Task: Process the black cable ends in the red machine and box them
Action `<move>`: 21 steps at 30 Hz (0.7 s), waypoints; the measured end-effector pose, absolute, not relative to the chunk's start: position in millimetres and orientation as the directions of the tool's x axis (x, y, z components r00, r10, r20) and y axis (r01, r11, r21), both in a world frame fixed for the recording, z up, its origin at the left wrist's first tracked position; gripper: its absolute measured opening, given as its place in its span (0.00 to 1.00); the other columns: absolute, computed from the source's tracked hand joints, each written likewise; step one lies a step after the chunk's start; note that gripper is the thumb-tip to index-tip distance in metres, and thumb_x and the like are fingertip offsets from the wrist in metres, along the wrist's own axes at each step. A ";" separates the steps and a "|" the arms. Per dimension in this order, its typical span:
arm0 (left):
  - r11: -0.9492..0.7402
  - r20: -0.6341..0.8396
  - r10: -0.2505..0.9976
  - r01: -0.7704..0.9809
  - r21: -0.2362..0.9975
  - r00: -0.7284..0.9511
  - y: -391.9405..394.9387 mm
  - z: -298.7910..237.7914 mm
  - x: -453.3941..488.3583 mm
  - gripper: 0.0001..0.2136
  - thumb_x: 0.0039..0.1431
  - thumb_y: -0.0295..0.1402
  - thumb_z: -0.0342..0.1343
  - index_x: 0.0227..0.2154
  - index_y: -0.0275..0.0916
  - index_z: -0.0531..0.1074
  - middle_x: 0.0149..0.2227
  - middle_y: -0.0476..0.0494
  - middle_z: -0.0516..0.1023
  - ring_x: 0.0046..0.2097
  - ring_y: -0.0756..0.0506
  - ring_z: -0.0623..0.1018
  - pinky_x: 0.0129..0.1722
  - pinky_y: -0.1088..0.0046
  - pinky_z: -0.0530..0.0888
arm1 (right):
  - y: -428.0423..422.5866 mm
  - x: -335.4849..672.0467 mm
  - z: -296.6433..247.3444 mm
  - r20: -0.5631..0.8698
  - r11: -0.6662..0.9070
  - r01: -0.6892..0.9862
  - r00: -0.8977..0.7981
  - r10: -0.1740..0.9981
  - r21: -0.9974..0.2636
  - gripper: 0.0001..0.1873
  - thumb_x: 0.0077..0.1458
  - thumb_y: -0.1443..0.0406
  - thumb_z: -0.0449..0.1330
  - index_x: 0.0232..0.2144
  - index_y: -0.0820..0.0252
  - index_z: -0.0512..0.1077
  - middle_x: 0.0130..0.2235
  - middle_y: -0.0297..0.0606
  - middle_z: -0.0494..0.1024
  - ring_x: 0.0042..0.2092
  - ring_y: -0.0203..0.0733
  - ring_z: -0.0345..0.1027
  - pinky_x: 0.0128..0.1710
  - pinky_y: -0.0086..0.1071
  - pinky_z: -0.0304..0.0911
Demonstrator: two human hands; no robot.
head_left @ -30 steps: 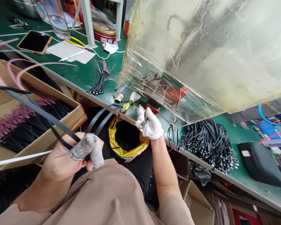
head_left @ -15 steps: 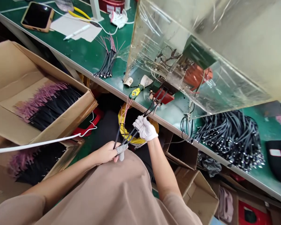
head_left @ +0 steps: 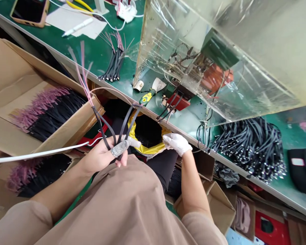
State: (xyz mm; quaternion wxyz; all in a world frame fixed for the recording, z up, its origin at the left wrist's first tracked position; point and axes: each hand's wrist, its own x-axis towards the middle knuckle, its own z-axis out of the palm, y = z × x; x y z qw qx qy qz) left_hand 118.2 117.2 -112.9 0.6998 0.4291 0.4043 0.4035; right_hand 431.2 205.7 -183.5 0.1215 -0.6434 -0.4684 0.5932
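My left hand (head_left: 100,157) wears grey finger covers on thumb and forefinger. It is pinched shut on a few black cables (head_left: 109,131) whose pink wire ends (head_left: 83,75) fan up to the left. My right hand (head_left: 177,143), in a white glove, hovers over the rim of a yellow-lined bin (head_left: 156,149) with loose fingers and nothing visible in them. Two black cables (head_left: 168,110) lie with their ends on a red fixture (head_left: 180,101) at the green bench's edge, apart from both hands.
A scratched clear shield (head_left: 193,51) leans over the fixture. A heap of black cables (head_left: 252,143) lies to the right and a small bundle (head_left: 112,66) to the left. A cardboard box (head_left: 20,68) of pink-tipped cables stands on the left. A scraper (head_left: 148,97) and a phone (head_left: 28,10) lie on the bench.
My right hand let go of the two cables at the red fixture and dropped to the yellow bin. My left hand lifted its cables, whose pink ends now stand up to the left.
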 end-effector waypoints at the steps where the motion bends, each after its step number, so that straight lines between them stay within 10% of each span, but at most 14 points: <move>1: 0.314 -0.216 0.912 -0.256 0.914 0.349 118.7 -118.5 119.6 0.15 0.62 0.46 0.63 0.38 0.37 0.80 0.20 0.49 0.77 0.20 0.52 0.71 0.20 0.79 0.69 | 201.7 438.6 -170.9 -0.619 -0.479 0.513 -0.139 0.773 -0.713 0.15 0.52 0.53 0.70 0.27 0.58 0.77 0.23 0.34 0.77 0.23 0.36 0.69 0.26 0.28 0.66; 6: 0.313 -0.206 0.937 -0.414 0.855 0.282 123.9 -141.2 121.6 0.14 0.57 0.35 0.69 0.45 0.37 0.81 0.39 0.36 0.84 0.35 0.43 0.83 0.35 0.70 0.81 | 184.4 490.0 -103.9 -0.385 -0.402 0.542 0.151 0.910 -0.738 0.24 0.50 0.47 0.67 0.41 0.58 0.80 0.31 0.39 0.81 0.28 0.42 0.74 0.33 0.36 0.71; 11: 0.248 -0.029 0.929 -0.563 0.788 0.368 135.9 -117.9 137.3 0.09 0.56 0.34 0.70 0.39 0.41 0.84 0.24 0.45 0.81 0.25 0.51 0.77 0.25 0.81 0.76 | 198.4 570.6 -75.8 0.146 -0.445 0.822 0.519 0.842 -0.355 0.22 0.57 0.50 0.59 0.44 0.56 0.83 0.42 0.41 0.83 0.47 0.50 0.75 0.52 0.41 0.67; 21: 0.233 -0.082 0.946 -0.477 0.847 0.315 152.3 -95.8 170.9 0.10 0.47 0.39 0.75 0.32 0.41 0.85 0.20 0.46 0.78 0.19 0.53 0.70 0.17 0.82 0.68 | 265.7 574.5 -100.6 0.268 -0.593 0.803 0.560 0.784 0.057 0.26 0.57 0.52 0.62 0.52 0.60 0.79 0.69 0.51 0.57 0.61 0.63 0.57 0.57 0.55 0.59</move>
